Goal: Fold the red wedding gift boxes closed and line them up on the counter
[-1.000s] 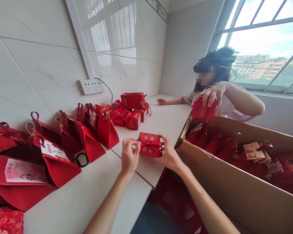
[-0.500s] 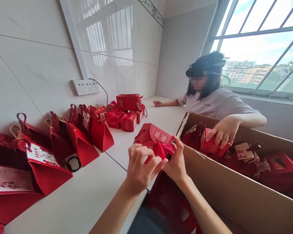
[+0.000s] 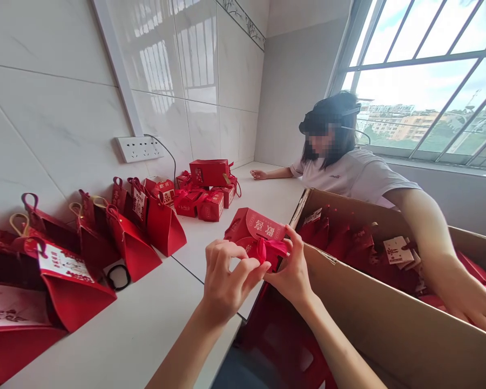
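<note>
A red gift box [image 3: 243, 222] with pale printed characters is held up over the table edge, a pink-red ribbon [image 3: 276, 247] across its near face. My left hand [image 3: 227, 275] pinches the ribbon between thumb and index finger, its other fingers curled. Against the box's right side, my right hand [image 3: 292, 270] is closed, with its thumb below and fingers at the upper corner. The box's underside is hidden.
Red handled gift bags [image 3: 162, 221] line the left wall, and smaller red boxes [image 3: 210, 205] are piled behind. At right stands a cardboard carton [image 3: 372, 308] of red packages. A co-worker's arm [image 3: 433, 243] reaches across it. A black ring [image 3: 119, 277] lies among the bags.
My left thumb and index finger have shifted slightly left with the ribbon. The co-worker's hand has left a red box in the carton and moved to its right end.
</note>
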Demonstrator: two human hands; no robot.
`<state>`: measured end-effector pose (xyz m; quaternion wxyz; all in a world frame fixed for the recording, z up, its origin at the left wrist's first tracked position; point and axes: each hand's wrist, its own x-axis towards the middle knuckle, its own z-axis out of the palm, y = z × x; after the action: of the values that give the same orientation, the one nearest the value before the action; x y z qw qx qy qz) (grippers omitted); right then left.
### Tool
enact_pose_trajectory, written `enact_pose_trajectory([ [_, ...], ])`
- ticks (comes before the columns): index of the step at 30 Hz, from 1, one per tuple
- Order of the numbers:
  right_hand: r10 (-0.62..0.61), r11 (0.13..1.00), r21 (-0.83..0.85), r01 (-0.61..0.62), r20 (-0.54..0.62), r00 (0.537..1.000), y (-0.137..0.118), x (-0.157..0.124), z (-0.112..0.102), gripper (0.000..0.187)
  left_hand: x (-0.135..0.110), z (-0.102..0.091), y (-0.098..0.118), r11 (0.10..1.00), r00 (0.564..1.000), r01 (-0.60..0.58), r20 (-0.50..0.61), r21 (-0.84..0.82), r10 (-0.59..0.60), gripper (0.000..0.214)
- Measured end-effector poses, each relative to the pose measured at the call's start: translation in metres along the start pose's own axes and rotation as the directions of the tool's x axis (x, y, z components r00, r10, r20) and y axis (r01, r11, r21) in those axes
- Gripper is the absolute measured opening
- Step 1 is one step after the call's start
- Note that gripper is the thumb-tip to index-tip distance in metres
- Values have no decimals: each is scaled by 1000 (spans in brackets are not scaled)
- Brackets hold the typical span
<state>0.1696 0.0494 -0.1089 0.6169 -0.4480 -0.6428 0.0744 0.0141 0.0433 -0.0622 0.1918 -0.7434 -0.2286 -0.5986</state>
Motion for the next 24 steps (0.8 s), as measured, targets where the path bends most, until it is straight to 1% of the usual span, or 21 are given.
enact_pose_trajectory([
  [2, -26, 1000, -14, 26, -4, 1000, 0, 1, -1, 89, 0, 0, -2, 1000, 1000, 29, -9, -8, -29, 12],
  [3, -26, 999, -23, 26, 1, 1000, -1, 1, -2, 90, 1, -1, -4, 998, 998, 66, -24, -12, -66, 12],
  [5, -26, 999, -34, 26, 19, 999, -3, 2, -5, 92, 3, -2, -7, 977, 976, 210, -52, -26, -211, 13],
  [6, -34, 999, -35, 35, 33, 999, -5, 2, -7, 93, 4, -2, -9, 950, 949, 308, -53, -40, -310, 14],
  [7, -50, 998, -35, 52, 51, 997, -6, 2, -10, 93, 5, -3, -11, 908, 908, 415, -40, -62, -418, 17],
  [8, -70, 997, -37, 73, 71, 995, -8, 3, -12, 94, 6, -3, -13, 850, 853, 519, -12, -95, -522, 19],
  [10, -91, 994, -43, 96, 106, 990, -11, 3, -17, 94, 7, -3, -16, 700, 720, 690, 69, -185, -691, 24],
  [11, -69, 997, -40, 73, 109, 992, -12, 4, -19, 95, 7, -2, -17, 620, 652, 750, 100, -230, -751, 26],
  [12, -20, 1000, -18, 21, 100, 995, -13, 5, -20, 96, 6, -1, -19, 542, 587, 796, 122, -271, -801, 28],
  [13, 57, 998, 31, -60, 85, 995, -15, 6, -22, 95, 4, 0, -20, 471, 527, 828, 137, -305, -839, 29],
  [14, 153, 981, 110, -161, 76, 985, -16, 8, -23, 90, 3, 1, -21, 411, 476, 851, 147, -327, -867, 30],
  [15, 262, 938, 212, -274, 83, 961, -18, 10, -24, 82, 1, 2, -22, 367, 437, 866, 159, -339, -885, 31],
  [16, 377, 862, 322, -391, 109, 920, -20, 11, -25, 72, 0, 3, -23, 343, 418, 873, 171, -348, -892, 32],
  [17, 483, 755, 423, -500, 156, 861, -22, 13, -26, 63, -1, 4, -23, 337, 423, 870, 191, -361, -886, 32],
  [18, 575, 628, 502, -594, 215, 790, -25, 14, -27, 60, -1, 5, -23, 338, 444, 859, 230, -384, -866, 33],
  [19, 645, 496, 556, -668, 279, 711, -27, 16, -28, 61, -1, 5, -22, 333, 471, 843, 281, -422, -836, 35],
  [20, 691, 371, 586, -721, 344, 635, -30, 17, -29, 63, -1, 5, -20, 313, 497, 826, 343, -470, -797, 39],
  [21, 712, 267, 598, -755, 406, 573, -33, 17, -30, 64, 0, 5, -18, 280, 519, 811, 408, -514, -751, 44],
  [22, 708, 195, 603, -773, 459, 537, -35, 18, -31, 64, 1, 5, -16, 247, 535, 801, 468, -545, -703, 49],
  [23, 691, 150, 606, -781, 501, 521, -37, 18, -33, 64, 2, 4, -14, 224, 546, 799, 519, -558, -658, 53],
  [24, 667, 124, 608, -784, 534, 520, -38, 17, -34, 63, 3, 4, -12, 217, 552, 802, 553, -556, -624, 54],
])
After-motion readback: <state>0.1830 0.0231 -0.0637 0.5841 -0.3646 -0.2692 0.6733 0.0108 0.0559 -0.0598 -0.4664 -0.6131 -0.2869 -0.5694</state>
